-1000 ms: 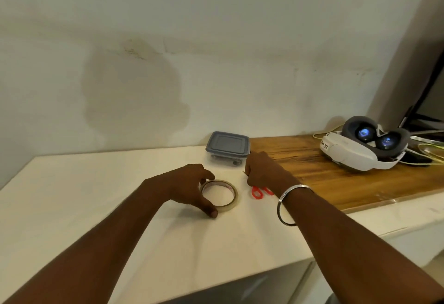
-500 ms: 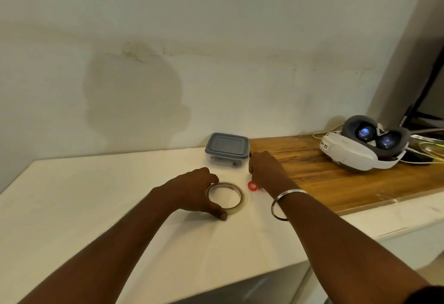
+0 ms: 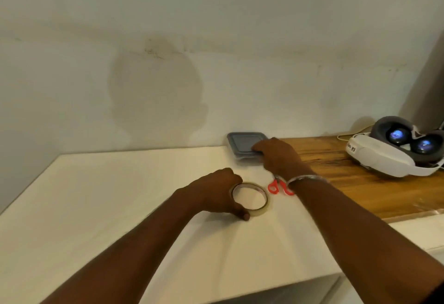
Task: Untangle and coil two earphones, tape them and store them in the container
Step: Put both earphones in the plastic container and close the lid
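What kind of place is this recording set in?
Probably a home or office work corner: a white counter against a stained wall, a wooden desktop beside it, and a VR headset on that.

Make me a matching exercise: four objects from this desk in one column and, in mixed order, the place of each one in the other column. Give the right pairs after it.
Objects
1. tape roll
2. scissors
3. container
4. headset

Places
a. on the wooden board, far right
b. by the wall, touched by the right hand
c. on the white top, held by the left hand
d. partly hidden under the right wrist

Pairs: 1-c, 2-d, 3-b, 4-a
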